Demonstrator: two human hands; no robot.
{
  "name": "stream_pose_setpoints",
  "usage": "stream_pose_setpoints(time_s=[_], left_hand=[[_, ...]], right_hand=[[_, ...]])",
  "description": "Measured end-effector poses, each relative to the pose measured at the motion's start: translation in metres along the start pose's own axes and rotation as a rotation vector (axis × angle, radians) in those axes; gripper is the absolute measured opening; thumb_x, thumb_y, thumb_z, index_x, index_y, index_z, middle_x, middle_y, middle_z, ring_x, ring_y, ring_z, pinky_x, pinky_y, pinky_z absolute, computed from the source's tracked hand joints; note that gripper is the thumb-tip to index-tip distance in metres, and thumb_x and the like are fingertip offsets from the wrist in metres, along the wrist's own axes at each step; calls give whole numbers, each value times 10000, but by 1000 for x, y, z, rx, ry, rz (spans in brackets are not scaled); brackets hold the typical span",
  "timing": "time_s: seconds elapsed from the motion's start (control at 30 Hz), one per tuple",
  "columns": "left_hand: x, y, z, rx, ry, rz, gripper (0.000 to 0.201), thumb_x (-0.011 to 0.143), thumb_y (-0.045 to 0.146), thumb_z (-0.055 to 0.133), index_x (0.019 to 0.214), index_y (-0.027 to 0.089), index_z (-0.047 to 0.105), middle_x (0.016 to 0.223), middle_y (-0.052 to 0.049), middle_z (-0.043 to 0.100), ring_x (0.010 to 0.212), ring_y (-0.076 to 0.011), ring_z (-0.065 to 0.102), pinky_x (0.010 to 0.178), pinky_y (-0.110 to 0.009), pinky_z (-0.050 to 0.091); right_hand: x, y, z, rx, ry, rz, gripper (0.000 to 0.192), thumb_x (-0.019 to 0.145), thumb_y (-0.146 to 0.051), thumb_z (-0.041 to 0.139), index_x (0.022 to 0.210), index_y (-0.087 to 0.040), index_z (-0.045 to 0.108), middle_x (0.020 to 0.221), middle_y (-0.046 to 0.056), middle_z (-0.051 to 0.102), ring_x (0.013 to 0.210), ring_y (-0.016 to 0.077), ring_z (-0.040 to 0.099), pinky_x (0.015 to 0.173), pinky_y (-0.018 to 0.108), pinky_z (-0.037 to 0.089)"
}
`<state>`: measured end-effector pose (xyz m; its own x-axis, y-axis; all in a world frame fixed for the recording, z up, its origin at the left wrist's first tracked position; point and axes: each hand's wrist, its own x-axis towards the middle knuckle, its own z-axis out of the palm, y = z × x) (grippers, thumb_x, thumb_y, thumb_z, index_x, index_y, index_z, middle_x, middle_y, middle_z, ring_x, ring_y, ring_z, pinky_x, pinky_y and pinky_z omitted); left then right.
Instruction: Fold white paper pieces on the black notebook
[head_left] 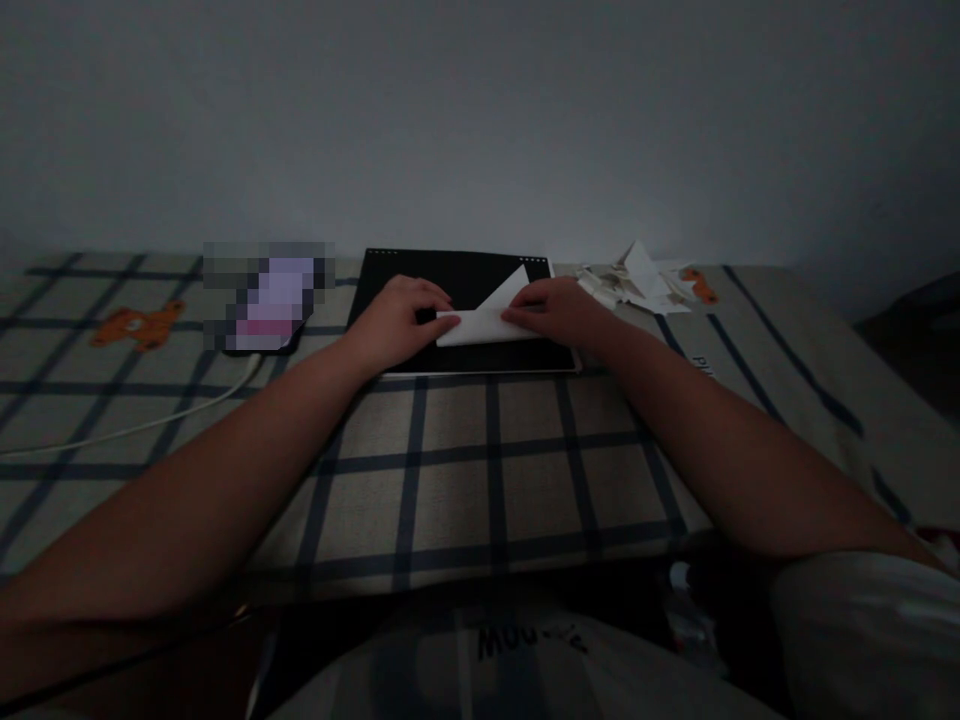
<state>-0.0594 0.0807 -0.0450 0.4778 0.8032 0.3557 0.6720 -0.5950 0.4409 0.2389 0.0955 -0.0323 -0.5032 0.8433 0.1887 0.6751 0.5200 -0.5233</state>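
Note:
A white sheet of folded paper (480,325) lies over a black board or pad (450,275), with one pointed flap standing up toward the back right. My left hand (401,318) pinches the paper's left end between thumb and fingers. At the other side, my right hand (559,305) has its thumb and fingers closed on the paper near the base of the flap. Both hands rest low over the black surface, and part of the paper's right end is hidden behind the right hand.
Left of the pad lies a phone (274,300), its screen lit and blurred, with a white cable (187,410) running left. Several folded paper pieces (645,280) are heaped at the right. A checked cloth (457,480) covers the table, which meets a grey wall (480,120) behind.

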Motion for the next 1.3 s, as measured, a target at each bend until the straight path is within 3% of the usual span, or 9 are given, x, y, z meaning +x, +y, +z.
stream_pose_setpoints(time_s=[0.2, 0.37, 0.47, 0.57, 0.97, 1.13, 1.3], left_hand=[[-3, 12, -10, 118, 75, -3, 291, 1046, 425, 653, 1182, 250, 842, 1291, -96, 822, 1256, -330, 687, 1173, -574, 512], [-16, 65, -6, 280, -82, 183, 404, 1126, 407, 526, 1266, 199, 843, 1371, -155, 799, 1327, -377, 701, 1141, -570, 555], [-32, 99, 11, 369, -144, 133, 567, 1139, 498, 567, 1541, 122, 707, 1644, -233, 664, 1522, -430, 611, 1252, -587, 520], [-44, 118, 26, 412, -195, 80, 760, 1125, 615, 592, 1652, 68, 598, 1768, -276, 532, 1653, -459, 497, 1351, -571, 430], [-44, 119, 26, 491, -276, -26, 841, 1125, 661, 583, 1694, 44, 560, 1795, -285, 487, 1664, -512, 476, 1318, -613, 470], [-43, 128, 24, 588, -337, -52, 809, 1155, 620, 552, 1734, 56, 523, 1818, -263, 463, 1695, -469, 448, 1355, -562, 448], [-45, 129, 26, 645, -368, 31, 765, 1166, 592, 548, 1736, 82, 532, 1853, -266, 396, 1752, -438, 355, 1401, -545, 383]], right_hand=[[3, 2, 5, -14, 18, 19, 248, 1010, -424, 770, 936, -209, 870, 931, 70, 842, 846, 232, 711, 811, 367, 497], [4, 2, 9, 6, 36, 27, 239, 1001, -410, 778, 945, -198, 876, 919, 60, 839, 845, 227, 702, 821, 359, 492], [5, 2, 9, 12, 37, 36, 224, 1003, -384, 782, 942, -192, 879, 941, 73, 847, 868, 228, 706, 828, 357, 489], [5, 0, 9, 3, 58, 49, 193, 999, -349, 789, 939, -189, 881, 970, 85, 856, 896, 234, 720, 856, 364, 502], [5, 1, 8, -9, 92, 34, 231, 995, -371, 755, 1009, -189, 897, 1006, 88, 860, 922, 250, 724, 846, 375, 503], [5, 6, 2, -62, 4, 43, 215, 977, -380, 772, 946, -199, 884, 919, 68, 840, 810, 211, 678, 770, 349, 469], [6, 8, -1, -57, -39, 78, 215, 961, -399, 796, 921, -200, 866, 889, 69, 820, 779, 210, 663, 759, 356, 473]])
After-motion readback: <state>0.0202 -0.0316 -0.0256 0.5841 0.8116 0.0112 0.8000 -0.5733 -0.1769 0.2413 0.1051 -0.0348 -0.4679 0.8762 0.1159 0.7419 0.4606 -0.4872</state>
